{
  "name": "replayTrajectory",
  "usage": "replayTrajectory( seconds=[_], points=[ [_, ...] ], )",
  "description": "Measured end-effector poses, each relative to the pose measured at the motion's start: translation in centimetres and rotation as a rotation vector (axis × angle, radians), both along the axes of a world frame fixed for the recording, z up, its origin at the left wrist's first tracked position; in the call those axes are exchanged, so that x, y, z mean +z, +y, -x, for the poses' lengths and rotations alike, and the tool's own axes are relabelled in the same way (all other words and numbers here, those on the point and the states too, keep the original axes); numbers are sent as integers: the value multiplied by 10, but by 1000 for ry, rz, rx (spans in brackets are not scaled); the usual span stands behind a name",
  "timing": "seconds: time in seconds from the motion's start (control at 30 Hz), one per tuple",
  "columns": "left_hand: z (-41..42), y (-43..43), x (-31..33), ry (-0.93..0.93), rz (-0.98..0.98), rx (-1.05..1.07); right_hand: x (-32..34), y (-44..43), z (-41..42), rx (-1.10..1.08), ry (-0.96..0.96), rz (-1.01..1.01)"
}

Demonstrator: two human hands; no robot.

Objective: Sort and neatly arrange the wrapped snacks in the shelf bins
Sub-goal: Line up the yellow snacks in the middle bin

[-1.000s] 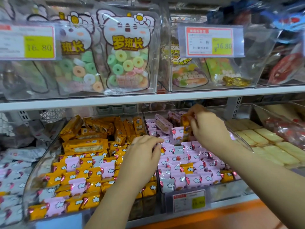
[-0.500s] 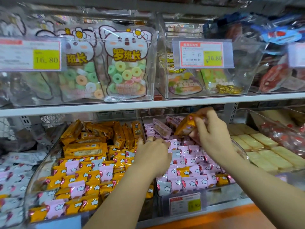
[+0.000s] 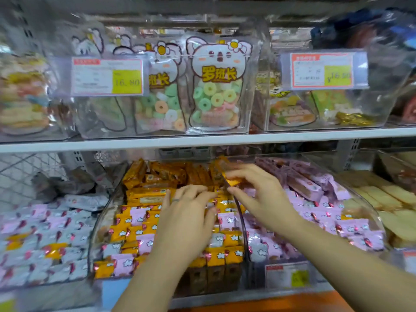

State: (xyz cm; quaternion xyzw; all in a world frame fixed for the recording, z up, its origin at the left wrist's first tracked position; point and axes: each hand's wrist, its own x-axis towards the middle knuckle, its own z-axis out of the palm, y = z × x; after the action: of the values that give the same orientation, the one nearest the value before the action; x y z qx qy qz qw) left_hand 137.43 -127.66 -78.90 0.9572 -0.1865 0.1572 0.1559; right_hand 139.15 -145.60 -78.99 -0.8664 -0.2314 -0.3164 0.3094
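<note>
Head: right hand (image 3: 262, 195) pinches one orange snack (image 3: 234, 182).

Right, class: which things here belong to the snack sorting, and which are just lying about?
Job: right hand, orange snack in its grip, left hand, orange-snack bin, pink-snack bin.
Lying about: ring-candy bags, price tags, pale biscuits.

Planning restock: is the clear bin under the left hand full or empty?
Full: clear plastic bin holds orange packets and pink packets front to back.

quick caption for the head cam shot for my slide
Right hand holds an orange wrapped snack by the orange-snack bin; left hand rests on its packs.
</note>
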Motion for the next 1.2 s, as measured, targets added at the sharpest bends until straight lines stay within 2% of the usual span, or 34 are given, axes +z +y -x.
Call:
replayTrajectory(
  seconds=[0.13, 0.23, 0.3, 0.47, 0.6, 0.7, 0.83, 1.07, 1.2],
  points=[
    [-3, 34, -12, 31, 21, 46, 1, 32, -29, -104, 150, 163],
    [-6, 47, -17, 62, 24, 68, 0, 40, -45, -103, 355, 413],
    [-7, 50, -21, 96, 5, 64, 4, 39, -46, -80, 408, 471],
    [-6, 47, -21, 100, -7, 52, 24, 18, -24, -80, 346, 251],
    [2, 27, -17, 30, 120, -2, 21, -9, -11, -235, 348, 196],
    [7, 5, -16, 20, 251, -76, 11, -18, -6, -296, 398, 245],
    [8, -20, -20, 95, 389, -194, -3, -18, -7, -243, 409, 381],
    [4, -35, -27, 170, 366, -244, -5, -16, -16, -223, 415, 576],
    [4, -34, -25, 172, 379, -242, -2, -19, -12, -235, 261, 533]
  ],
)
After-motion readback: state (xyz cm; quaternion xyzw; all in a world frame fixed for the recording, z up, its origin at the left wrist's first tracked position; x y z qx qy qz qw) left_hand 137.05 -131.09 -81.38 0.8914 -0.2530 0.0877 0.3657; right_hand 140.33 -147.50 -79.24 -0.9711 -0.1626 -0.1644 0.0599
